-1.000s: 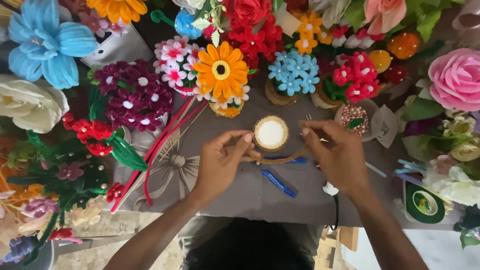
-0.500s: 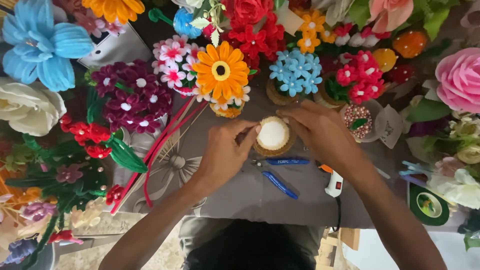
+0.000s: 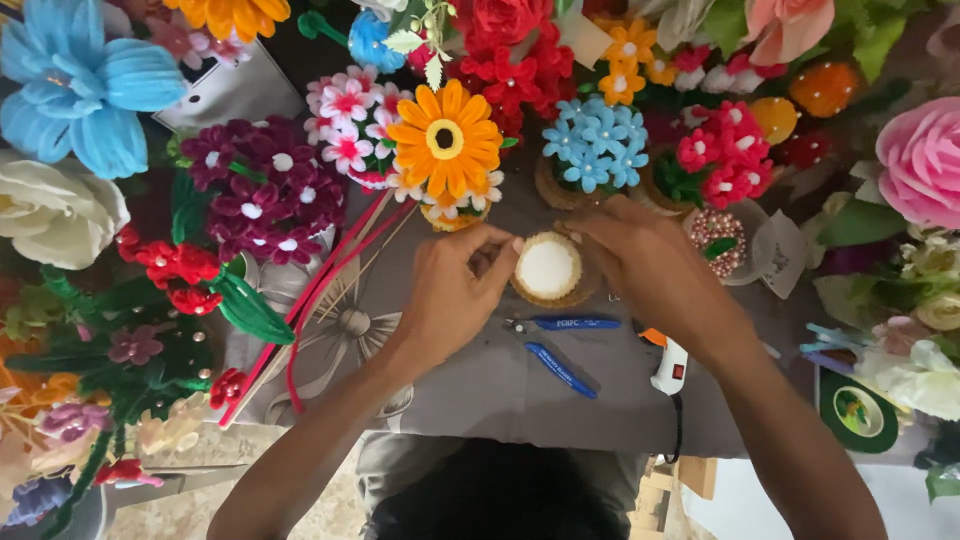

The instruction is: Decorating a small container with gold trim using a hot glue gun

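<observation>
Both hands are gripping a small round pot w/ a brown woven rim and white foam top (image 3: 547,268), sitting at the desk (image 3: 480,390) centre, just below the blue flower cluster (image 3: 597,138). The left hand (image 3: 455,295) is pinching the pot's left edge w/ thumb & fingers closed on it; the right hand (image 3: 655,270) is clamping the right edge, fingers curled over the rim. Blue-handled pliers (image 3: 565,340) are lying just below the pot, w/ a white-and-orange glue gun (image 3: 670,365) beside the right wrist. Red & green pipe-cleaner stems (image 3: 320,300) are lying to the left. An orange daisy w/ dark centre (image 3: 445,140) is standing near the left hand.
</observation>
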